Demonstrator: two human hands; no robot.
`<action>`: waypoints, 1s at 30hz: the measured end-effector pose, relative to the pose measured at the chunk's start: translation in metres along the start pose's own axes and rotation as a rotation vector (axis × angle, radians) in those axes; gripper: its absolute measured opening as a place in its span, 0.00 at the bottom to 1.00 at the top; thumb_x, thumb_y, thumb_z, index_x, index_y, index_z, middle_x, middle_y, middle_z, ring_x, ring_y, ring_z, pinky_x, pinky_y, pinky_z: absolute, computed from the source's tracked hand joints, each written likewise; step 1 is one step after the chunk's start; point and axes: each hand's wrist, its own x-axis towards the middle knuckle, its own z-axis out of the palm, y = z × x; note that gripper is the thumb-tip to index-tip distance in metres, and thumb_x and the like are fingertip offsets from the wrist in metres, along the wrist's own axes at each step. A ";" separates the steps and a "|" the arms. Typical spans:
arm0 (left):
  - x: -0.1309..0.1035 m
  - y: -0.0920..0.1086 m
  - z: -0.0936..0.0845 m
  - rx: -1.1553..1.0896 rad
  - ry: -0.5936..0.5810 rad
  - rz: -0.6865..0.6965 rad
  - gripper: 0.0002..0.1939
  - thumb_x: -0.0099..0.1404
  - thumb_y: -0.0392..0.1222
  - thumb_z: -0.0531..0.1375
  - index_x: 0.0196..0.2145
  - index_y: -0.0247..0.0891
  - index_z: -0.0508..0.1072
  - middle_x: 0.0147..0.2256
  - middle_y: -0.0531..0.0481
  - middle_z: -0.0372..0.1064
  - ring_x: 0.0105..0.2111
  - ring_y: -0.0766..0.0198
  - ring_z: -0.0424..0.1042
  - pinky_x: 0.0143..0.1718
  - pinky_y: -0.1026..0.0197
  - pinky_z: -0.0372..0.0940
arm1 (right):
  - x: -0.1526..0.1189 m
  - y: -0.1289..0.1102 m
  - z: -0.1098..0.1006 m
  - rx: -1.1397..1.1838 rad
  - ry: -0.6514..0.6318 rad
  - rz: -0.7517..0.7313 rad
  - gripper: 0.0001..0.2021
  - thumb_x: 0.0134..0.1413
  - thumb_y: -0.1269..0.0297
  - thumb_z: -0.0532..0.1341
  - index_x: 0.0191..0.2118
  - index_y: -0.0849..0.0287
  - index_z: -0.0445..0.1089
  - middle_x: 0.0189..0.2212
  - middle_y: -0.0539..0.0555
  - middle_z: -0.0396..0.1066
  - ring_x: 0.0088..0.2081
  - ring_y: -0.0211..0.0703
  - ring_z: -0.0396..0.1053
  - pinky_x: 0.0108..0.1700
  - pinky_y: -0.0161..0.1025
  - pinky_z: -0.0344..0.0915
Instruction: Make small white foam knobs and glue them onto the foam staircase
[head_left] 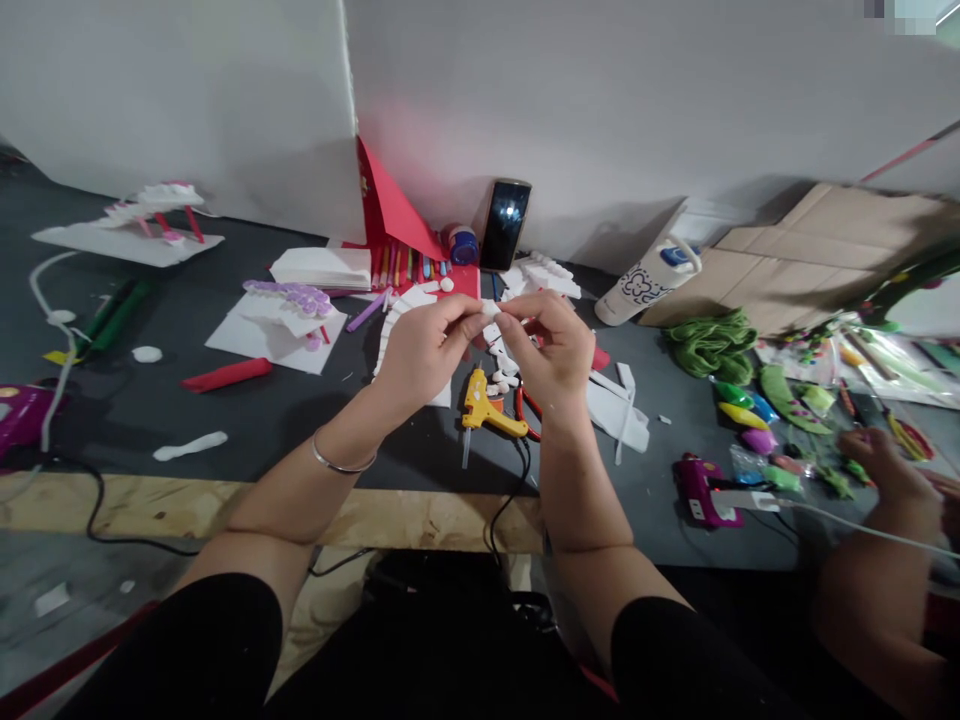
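My left hand (426, 345) and my right hand (553, 345) meet above the middle of the table. Between their fingertips they pinch a small white piece (490, 308), mostly covered by the fingers; its material I cannot make out. Just below the hands lies a yellow glue gun (487, 408) with a clear stick at its end. Beside it are red-handled pliers (529, 410), partly behind my right forearm. White scraps (504, 362) are scattered under the hands, and a pleated white strip (390, 330) shows behind my left hand.
A phone (506, 222) leans on the wall near a blue-lidded jar (462, 244). White models (281, 318) stand at left, with a red roll (227, 375). At right are a white tumbler (637, 285), green cord (712, 342), a purple power block (705, 490) and another person's hand (885, 465).
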 end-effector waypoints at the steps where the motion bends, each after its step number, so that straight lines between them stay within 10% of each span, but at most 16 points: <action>1: 0.000 0.001 0.000 0.003 0.009 -0.011 0.20 0.74 0.57 0.59 0.33 0.38 0.76 0.26 0.53 0.76 0.24 0.68 0.73 0.28 0.65 0.66 | 0.000 0.001 0.000 0.000 0.011 -0.009 0.07 0.67 0.61 0.64 0.36 0.53 0.75 0.32 0.48 0.76 0.34 0.37 0.73 0.31 0.37 0.67; 16: -0.001 -0.001 0.003 -0.152 -0.006 -0.024 0.25 0.71 0.66 0.59 0.35 0.39 0.73 0.30 0.52 0.77 0.23 0.69 0.76 0.27 0.66 0.70 | -0.003 0.006 0.012 -0.411 0.203 -0.419 0.05 0.67 0.70 0.64 0.39 0.52 0.74 0.32 0.49 0.77 0.34 0.39 0.73 0.40 0.43 0.69; 22: 0.000 0.001 -0.001 -0.102 0.034 -0.007 0.24 0.72 0.65 0.58 0.36 0.39 0.74 0.31 0.52 0.78 0.23 0.69 0.76 0.27 0.66 0.69 | -0.003 0.003 0.012 -0.353 0.112 -0.351 0.07 0.69 0.66 0.61 0.42 0.52 0.77 0.35 0.51 0.79 0.37 0.41 0.74 0.42 0.44 0.70; 30: 0.001 0.003 -0.001 -0.027 -0.050 0.020 0.21 0.75 0.60 0.56 0.37 0.40 0.74 0.31 0.51 0.78 0.24 0.68 0.76 0.29 0.65 0.70 | -0.001 0.003 0.001 0.074 -0.014 0.087 0.08 0.66 0.56 0.64 0.38 0.53 0.76 0.33 0.49 0.77 0.34 0.36 0.72 0.33 0.37 0.68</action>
